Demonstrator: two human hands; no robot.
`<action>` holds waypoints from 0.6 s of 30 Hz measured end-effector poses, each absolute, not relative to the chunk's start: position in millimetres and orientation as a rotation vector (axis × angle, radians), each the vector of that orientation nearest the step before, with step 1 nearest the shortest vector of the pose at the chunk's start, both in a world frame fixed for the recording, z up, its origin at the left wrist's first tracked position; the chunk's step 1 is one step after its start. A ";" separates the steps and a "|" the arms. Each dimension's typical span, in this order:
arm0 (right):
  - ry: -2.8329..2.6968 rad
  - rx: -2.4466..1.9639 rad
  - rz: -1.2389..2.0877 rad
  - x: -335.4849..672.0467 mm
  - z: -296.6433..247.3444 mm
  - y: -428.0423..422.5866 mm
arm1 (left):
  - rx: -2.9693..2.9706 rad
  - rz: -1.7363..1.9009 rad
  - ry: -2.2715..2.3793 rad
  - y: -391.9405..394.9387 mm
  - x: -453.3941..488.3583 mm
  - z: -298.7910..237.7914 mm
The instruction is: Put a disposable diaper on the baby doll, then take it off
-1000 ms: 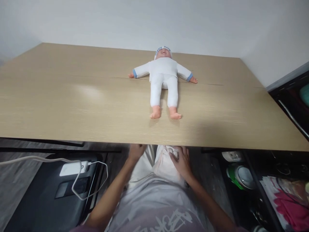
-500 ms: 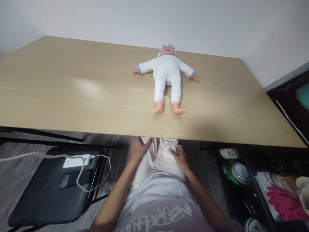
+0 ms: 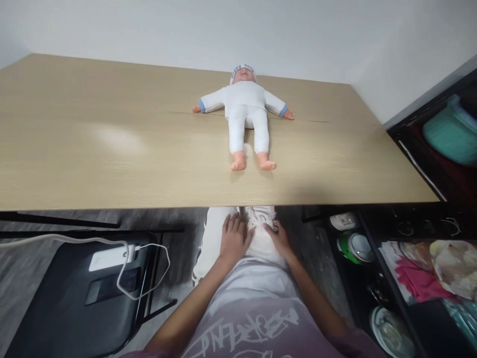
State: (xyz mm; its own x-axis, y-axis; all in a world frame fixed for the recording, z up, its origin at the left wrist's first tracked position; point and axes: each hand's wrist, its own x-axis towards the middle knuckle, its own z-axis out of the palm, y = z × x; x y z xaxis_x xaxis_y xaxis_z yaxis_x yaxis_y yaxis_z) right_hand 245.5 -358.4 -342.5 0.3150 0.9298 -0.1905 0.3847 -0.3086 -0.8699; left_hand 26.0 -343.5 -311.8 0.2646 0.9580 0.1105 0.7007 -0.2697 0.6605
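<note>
Below the table edge, my left hand [image 3: 234, 239] lies on my white-trousered lap, fingers stretched out and holding nothing. Beside it, my right hand [image 3: 278, 240] has its thumb over gathered pale cloth [image 3: 261, 219] and its fingers curled at the cloth's side. Whether this cloth is part of the trousers or a separate piece I cannot tell. On the table [image 3: 122, 174] a baby doll [image 3: 246, 99] lies on its back, arms spread, feet toward me. It wears a white suit with blue cuffs and a white cap with blue lettering.
To the left, a black stool [image 3: 70, 298] carries a white power bank [image 3: 112, 257], a dark phone [image 3: 112, 287] and a white cable. At right stands a black shelf with a green-and-white container [image 3: 356, 247], pink cloth [image 3: 417, 281] and a teal basin [image 3: 452, 132].
My left hand has moved right and back toward me, nearer my right hand. The camera view has shifted slightly right. The doll lies as before.
</note>
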 end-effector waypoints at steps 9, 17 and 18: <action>-0.980 -1.650 1.254 247.4 -250.0 -398.0 | 1.459 0.762 1.294 -376.0 49.3 -252.9; -1.419 -1.318 1.202 247.8 -109.3 -441.5 | 1.237 1.173 0.910 -439.2 19.7 -123.9; -1.444 -1.272 1.174 243.0 -103.9 -436.0 | 1.259 1.233 0.919 -435.0 16.9 -119.8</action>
State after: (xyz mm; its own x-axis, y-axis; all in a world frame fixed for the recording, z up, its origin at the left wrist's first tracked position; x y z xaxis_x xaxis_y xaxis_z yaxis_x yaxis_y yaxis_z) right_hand 243.0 -436.0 -103.9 -0.1121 0.9935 0.0171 0.1860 0.0379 -0.9818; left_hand 16.9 -435.0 -119.8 0.1590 0.9787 0.1296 -0.1562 -0.1046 0.9822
